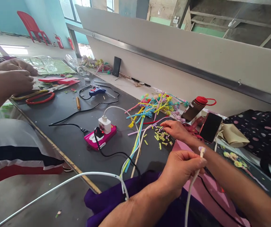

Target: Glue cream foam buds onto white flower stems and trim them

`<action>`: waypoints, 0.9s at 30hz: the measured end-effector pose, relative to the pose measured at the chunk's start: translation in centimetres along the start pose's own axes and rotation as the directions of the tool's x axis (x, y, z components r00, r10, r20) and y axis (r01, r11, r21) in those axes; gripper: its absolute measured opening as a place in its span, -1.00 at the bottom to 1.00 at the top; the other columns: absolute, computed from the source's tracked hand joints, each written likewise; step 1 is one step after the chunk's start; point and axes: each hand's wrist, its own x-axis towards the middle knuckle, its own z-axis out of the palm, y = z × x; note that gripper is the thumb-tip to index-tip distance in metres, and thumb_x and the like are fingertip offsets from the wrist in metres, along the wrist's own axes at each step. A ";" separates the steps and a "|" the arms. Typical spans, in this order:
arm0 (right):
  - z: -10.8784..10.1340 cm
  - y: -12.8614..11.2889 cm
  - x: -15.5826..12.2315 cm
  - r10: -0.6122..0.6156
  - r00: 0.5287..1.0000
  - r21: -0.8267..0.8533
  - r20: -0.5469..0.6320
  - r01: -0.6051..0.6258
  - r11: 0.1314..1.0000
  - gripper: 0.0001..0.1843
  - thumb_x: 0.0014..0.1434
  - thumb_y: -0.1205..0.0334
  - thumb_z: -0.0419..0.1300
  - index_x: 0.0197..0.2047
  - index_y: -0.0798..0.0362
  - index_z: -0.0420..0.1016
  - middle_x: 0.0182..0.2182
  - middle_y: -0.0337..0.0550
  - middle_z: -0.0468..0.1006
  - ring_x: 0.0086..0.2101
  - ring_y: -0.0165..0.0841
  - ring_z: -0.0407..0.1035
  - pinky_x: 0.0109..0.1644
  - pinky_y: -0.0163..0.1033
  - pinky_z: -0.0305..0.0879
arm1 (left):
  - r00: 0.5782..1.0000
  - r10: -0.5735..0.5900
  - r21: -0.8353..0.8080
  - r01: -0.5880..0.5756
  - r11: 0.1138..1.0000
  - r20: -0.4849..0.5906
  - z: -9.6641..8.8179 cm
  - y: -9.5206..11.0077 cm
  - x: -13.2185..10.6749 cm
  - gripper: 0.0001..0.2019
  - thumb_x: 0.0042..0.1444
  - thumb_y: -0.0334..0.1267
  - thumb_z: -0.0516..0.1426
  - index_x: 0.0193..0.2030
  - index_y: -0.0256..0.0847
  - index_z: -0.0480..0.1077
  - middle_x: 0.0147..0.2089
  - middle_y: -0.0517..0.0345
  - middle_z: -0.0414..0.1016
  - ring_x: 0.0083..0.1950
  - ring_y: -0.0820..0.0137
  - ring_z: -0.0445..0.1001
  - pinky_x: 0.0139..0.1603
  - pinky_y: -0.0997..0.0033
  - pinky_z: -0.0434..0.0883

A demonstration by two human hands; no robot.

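My left hand [181, 168] is closed in a pinch on a white pipe cleaner [192, 186] with a pale purple tip; the stem hangs down past my wrist. My right hand [175, 130] reaches forward over a scatter of small yellow-green and purple cut pieces [161, 137] on the dark table [62, 113], fingertips pressed together on them. Just beyond lies a pile of coloured pipe cleaners [154, 107], with long blue, yellow and white ones trailing toward me.
A pink power strip [99, 137] with a white charger and black cables sits mid-table. A phone [210, 127], a dark bottle with a red cap [194, 107] and a spotted bag [261, 132] lie right. Another person's hands [9, 78] work at left near scissors and a blue glue gun [97, 91].
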 end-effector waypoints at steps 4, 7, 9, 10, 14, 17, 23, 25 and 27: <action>1.2 0.1 1.9 0.003 1.000 -0.125 0.009 -0.002 0.992 -0.80 0.14 0.25 0.09 -0.30 0.05 0.55 -0.27 -0.15 0.54 -0.23 -0.33 0.40 -0.12 -0.30 0.22 | 0.999 -0.038 -0.061 0.035 0.998 -0.033 0.5 0.1 -0.2 -0.83 -0.22 -0.23 0.27 -0.56 -0.29 0.43 -0.65 0.23 0.37 -0.63 0.59 0.17 -0.55 0.52 0.06; 2.2 -0.5 2.7 0.029 0.999 -0.208 0.014 -0.026 0.978 -0.77 0.16 0.16 0.08 -0.31 0.07 0.53 -0.28 -0.10 0.52 -0.23 -0.30 0.40 -0.17 -0.29 0.21 | 0.998 -0.063 -0.082 0.060 0.995 -0.032 0.5 0.3 -0.2 -0.85 -0.23 -0.24 0.27 -0.56 -0.29 0.43 -0.63 0.21 0.39 -0.62 0.57 0.21 -0.54 0.52 0.09; 2.8 -0.9 3.0 0.048 0.999 -0.255 0.019 -0.042 0.966 -0.76 0.18 0.15 0.07 -0.29 0.09 0.52 -0.27 -0.06 0.50 -0.23 -0.26 0.40 -0.20 -0.27 0.20 | 0.998 -0.062 -0.098 0.059 0.993 -0.026 0.4 0.4 -0.3 -0.85 -0.24 -0.25 0.27 -0.57 -0.29 0.43 -0.63 0.21 0.39 -0.62 0.57 0.21 -0.55 0.53 0.10; 3.0 -1.0 3.1 0.058 0.998 -0.275 0.024 -0.049 0.960 -0.76 0.18 0.16 0.06 -0.29 0.10 0.50 -0.26 -0.03 0.49 -0.23 -0.25 0.40 -0.22 -0.27 0.20 | 0.998 -0.061 -0.107 0.058 0.993 -0.025 0.4 0.5 -0.3 -0.84 -0.25 -0.25 0.27 -0.58 -0.29 0.43 -0.64 0.21 0.38 -0.62 0.57 0.20 -0.55 0.53 0.09; 3.3 -1.3 3.8 0.087 0.995 -0.312 0.041 -0.070 0.947 -0.79 0.20 0.23 0.03 -0.30 0.12 0.46 -0.26 0.03 0.49 -0.24 -0.23 0.41 -0.25 -0.27 0.19 | 0.998 -0.068 -0.121 0.066 0.990 -0.016 0.3 0.5 -0.3 -0.84 -0.25 -0.25 0.27 -0.60 -0.28 0.41 -0.64 0.21 0.38 -0.63 0.57 0.20 -0.56 0.52 0.08; 2.4 -1.1 3.9 0.090 0.996 -0.277 0.017 -0.082 0.957 -0.80 0.20 0.26 0.00 -0.32 0.11 0.43 -0.29 -0.01 0.50 -0.26 -0.26 0.41 -0.26 -0.29 0.19 | 0.998 -0.056 -0.107 0.055 0.993 -0.012 0.3 0.5 -0.4 -0.86 -0.22 -0.25 0.25 -0.58 -0.27 0.42 -0.64 0.22 0.39 -0.63 0.57 0.19 -0.56 0.51 0.06; -0.5 -0.2 -0.1 0.091 0.996 -0.086 0.002 -0.090 0.992 -0.84 0.17 0.28 -0.04 -0.35 0.07 0.33 -0.53 -0.24 0.48 -0.52 -0.41 0.39 -0.43 -0.36 0.21 | 1.000 -0.007 -0.058 0.007 0.998 -0.003 0.1 0.5 -0.5 -0.84 -0.19 -0.22 0.26 -0.56 -0.28 0.44 -0.64 0.24 0.38 -0.66 0.61 0.11 -0.59 0.52 0.01; -1.0 0.1 -2.4 0.091 0.996 -0.032 0.001 -0.090 0.995 -0.85 0.15 0.25 -0.02 -0.38 0.06 0.33 -0.58 -0.27 0.46 -0.55 -0.41 0.37 -0.47 -0.35 0.21 | 1.000 -0.013 -0.062 0.014 0.998 0.017 0.0 0.4 -0.3 -0.83 -0.18 -0.21 0.25 -0.55 -0.28 0.43 -0.63 0.24 0.38 -0.68 0.63 0.08 -0.61 0.52 -0.02; -1.3 0.2 -4.7 0.114 0.993 0.059 -0.014 -0.113 0.992 -0.87 0.11 0.21 0.05 -0.40 0.05 0.35 -0.57 -0.27 0.46 -0.54 -0.38 0.36 -0.46 -0.33 0.22 | 0.999 -0.026 -0.060 0.028 0.998 0.043 -0.1 0.1 -0.1 -0.82 -0.17 -0.19 0.23 -0.53 -0.28 0.43 -0.61 0.21 0.42 -0.70 0.63 0.06 -0.64 0.52 -0.04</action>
